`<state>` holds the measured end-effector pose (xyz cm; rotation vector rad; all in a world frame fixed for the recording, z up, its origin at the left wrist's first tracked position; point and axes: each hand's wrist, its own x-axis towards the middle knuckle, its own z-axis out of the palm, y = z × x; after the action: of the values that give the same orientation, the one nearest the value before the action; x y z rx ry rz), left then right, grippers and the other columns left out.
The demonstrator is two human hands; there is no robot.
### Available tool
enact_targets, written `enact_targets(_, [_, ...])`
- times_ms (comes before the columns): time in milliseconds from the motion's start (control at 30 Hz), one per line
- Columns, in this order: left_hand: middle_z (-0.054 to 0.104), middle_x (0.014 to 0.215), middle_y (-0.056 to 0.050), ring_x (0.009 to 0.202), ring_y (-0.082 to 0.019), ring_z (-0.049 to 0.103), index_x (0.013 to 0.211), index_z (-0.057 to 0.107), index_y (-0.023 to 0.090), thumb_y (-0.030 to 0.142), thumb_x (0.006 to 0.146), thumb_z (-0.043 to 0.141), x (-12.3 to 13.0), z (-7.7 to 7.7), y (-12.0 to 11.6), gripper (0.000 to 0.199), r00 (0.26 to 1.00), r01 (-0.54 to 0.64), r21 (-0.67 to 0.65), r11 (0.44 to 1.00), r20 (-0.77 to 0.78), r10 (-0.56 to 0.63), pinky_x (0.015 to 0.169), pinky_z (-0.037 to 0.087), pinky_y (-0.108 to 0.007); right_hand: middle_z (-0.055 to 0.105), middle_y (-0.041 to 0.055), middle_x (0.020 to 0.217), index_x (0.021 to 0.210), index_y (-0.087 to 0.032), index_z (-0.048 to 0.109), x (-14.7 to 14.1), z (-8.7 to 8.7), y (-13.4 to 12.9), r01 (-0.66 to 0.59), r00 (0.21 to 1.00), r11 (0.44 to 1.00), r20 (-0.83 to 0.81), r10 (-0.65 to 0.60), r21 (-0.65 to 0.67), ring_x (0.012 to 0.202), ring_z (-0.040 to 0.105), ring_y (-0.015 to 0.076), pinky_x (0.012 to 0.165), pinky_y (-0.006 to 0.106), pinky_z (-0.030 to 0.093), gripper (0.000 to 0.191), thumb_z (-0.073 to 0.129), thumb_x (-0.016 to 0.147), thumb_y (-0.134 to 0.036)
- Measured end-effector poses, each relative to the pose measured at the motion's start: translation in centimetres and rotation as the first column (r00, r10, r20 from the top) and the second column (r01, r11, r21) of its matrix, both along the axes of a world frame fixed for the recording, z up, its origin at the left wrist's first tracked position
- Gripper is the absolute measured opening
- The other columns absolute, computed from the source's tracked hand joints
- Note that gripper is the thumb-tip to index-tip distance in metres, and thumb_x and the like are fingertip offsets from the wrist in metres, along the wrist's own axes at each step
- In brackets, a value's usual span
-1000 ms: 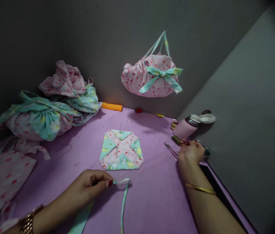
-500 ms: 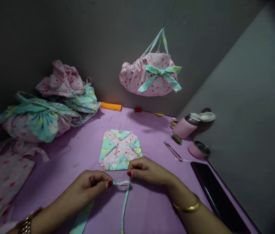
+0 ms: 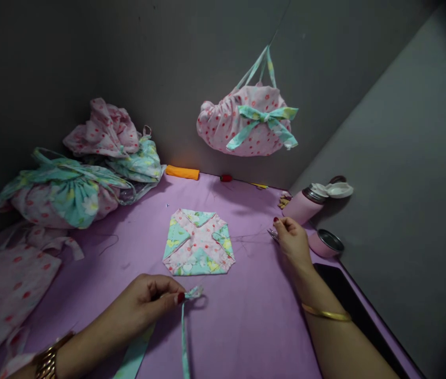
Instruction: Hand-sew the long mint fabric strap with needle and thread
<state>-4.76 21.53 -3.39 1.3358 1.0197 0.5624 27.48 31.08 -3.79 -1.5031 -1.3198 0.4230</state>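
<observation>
My left hand [image 3: 155, 302] is closed in a pinch on the end of a narrow green fabric strap [image 3: 185, 342], which hangs down toward the front edge of the view. At the right, my right hand [image 3: 291, 239] has its fingers closed over the small scissors [image 3: 273, 235], whose tips stick out to the left. Thin thread runs leftward from near those fingers toward the patterned fabric piece [image 3: 198, 245]. That pink and green piece lies flat on the purple cloth [image 3: 230, 316], beyond my left hand.
Fabric bags [image 3: 65, 195] are piled at the left, and a pink dotted bag [image 3: 246, 123] hangs ahead. A pink flask [image 3: 304, 206], its cup [image 3: 325, 243] and a black phone [image 3: 357, 316] stand or lie at the right. An orange roll [image 3: 182, 172] lies at the back.
My right hand has moved right and away from the strap, over to the scissors. The strap's free end now curls beside my left hand, which still pinches it.
</observation>
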Motion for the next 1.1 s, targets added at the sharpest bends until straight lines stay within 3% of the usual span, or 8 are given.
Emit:
enact_targets(167, [0.045, 0.053, 0.005, 0.048, -0.010, 0.032, 0.073, 0.065, 0.014, 0.039, 0.079, 0.054, 0.0, -0.3, 0.0, 0.027, 1.000, -0.027, 0.000, 1.000, 0.010, 0.027, 0.047, 0.024, -0.022, 0.044, -0.0041, 0.056, 0.074, -0.016, 0.055, -3.3, 0.8, -1.7, -0.031, 0.999, 0.998, 0.012, 0.032, -0.058, 0.051, 0.038, 0.0105, 0.049, 0.022, 0.028, 0.016, 0.057, 0.072, -0.032])
enact_targets(267, [0.052, 0.057, 0.003, 0.052, -0.011, 0.039, 0.073, 0.065, 0.015, 0.035, 0.078, 0.055, 0.0, -0.2, 0.1, 0.023, 0.996, -0.080, 0.004, 0.997, 0.034, 0.079, 0.050, 0.028, -0.022, 0.049, -0.0020, 0.054, 0.056, -0.015, 0.054, -8.0, 1.9, -4.8, -0.272, 0.962, 0.941, -0.028, 0.272, -0.200, 0.051, 0.042, 0.0093, 0.049, 0.021, 0.031, 0.024, 0.057, 0.073, -0.032])
enact_targets(300, [0.054, 0.059, 0.003, 0.054, -0.012, 0.041, 0.072, 0.065, 0.016, 0.035, 0.077, 0.056, 0.0, -0.1, 0.1, 0.022, 0.994, -0.097, -0.002, 0.995, 0.047, 0.097, 0.051, 0.030, -0.022, 0.048, -0.0022, 0.053, 0.055, -0.015, 0.055, -9.4, 2.2, -6.0, -0.463, 0.885, 0.813, -0.132, 0.446, -0.354, 0.050, 0.040, 0.0085, 0.047, 0.020, 0.030, 0.027, 0.055, 0.075, -0.032])
enact_targets(367, [0.058, 0.061, 0.002, 0.057, -0.013, 0.045, 0.070, 0.065, 0.016, 0.034, 0.075, 0.058, 0.1, 0.3, 0.1, 0.020, 0.989, -0.127, -0.018, 0.992, 0.070, 0.128, 0.054, 0.033, -0.023, 0.048, -0.0028, 0.055, 0.064, -0.014, 0.060, -11.7, 2.5, -8.1, -0.725, 0.667, 0.452, -0.366, 0.650, -0.519, 0.049, 0.039, 0.0073, 0.045, 0.019, 0.028, 0.022, 0.061, 0.072, -0.034])
enact_targets(433, [0.060, 0.063, 0.001, 0.059, -0.014, 0.047, 0.069, 0.066, 0.016, 0.033, 0.073, 0.060, 0.1, 0.6, 0.1, 0.018, 0.986, -0.144, -0.031, 0.989, 0.080, 0.146, 0.056, 0.035, -0.024, 0.045, -0.0043, 0.055, 0.067, -0.013, 0.061, -13.1, 2.5, -9.6, -0.817, 0.535, 0.270, -0.492, 0.687, -0.510, 0.050, 0.036, 0.0060, 0.044, 0.018, 0.026, 0.017, 0.064, 0.069, -0.030])
enact_targets(667, [0.054, 0.056, 0.004, 0.051, -0.012, 0.042, 0.065, 0.064, 0.016, 0.036, 0.070, 0.064, 0.1, 0.6, 0.2, 0.021, 0.964, -0.234, -0.082, 0.969, 0.114, 0.242, 0.049, 0.032, -0.021, 0.040, -0.0060, 0.051, 0.057, -0.014, 0.054, -13.6, 1.8, -9.8, -0.801, 0.564, 0.328, -0.450, 0.692, -0.500, 0.048, 0.031, 0.0050, 0.043, 0.019, 0.022, 0.017, 0.060, 0.072, -0.020])
enact_targets(933, [0.059, 0.063, 0.001, 0.060, -0.016, 0.050, 0.070, 0.065, 0.016, 0.035, 0.075, 0.058, 0.1, 1.1, 0.2, 0.020, 0.961, -0.272, 0.108, 0.956, -0.021, 0.276, 0.056, 0.037, -0.024, 0.039, -0.0065, 0.052, 0.062, -0.012, 0.058, -12.3, 3.3, -9.4, -0.888, 0.386, 0.153, -0.522, 0.761, -0.433, 0.048, 0.028, 0.0043, 0.043, 0.018, 0.022, 0.020, 0.063, 0.075, -0.028])
enact_targets(1100, [0.062, 0.069, -0.001, 0.065, -0.018, 0.052, 0.073, 0.064, 0.017, 0.033, 0.077, 0.056, 0.0, 1.1, 0.1, 0.019, 0.961, -0.265, 0.161, 0.951, -0.034, 0.274, 0.060, 0.038, -0.025, 0.034, -0.0073, 0.050, 0.057, -0.013, 0.053, -12.6, 4.1, -9.6, -0.880, 0.371, 0.208, -0.344, 0.862, -0.427, 0.047, 0.028, 0.0043, 0.042, 0.018, 0.021, 0.023, 0.060, 0.076, -0.022])
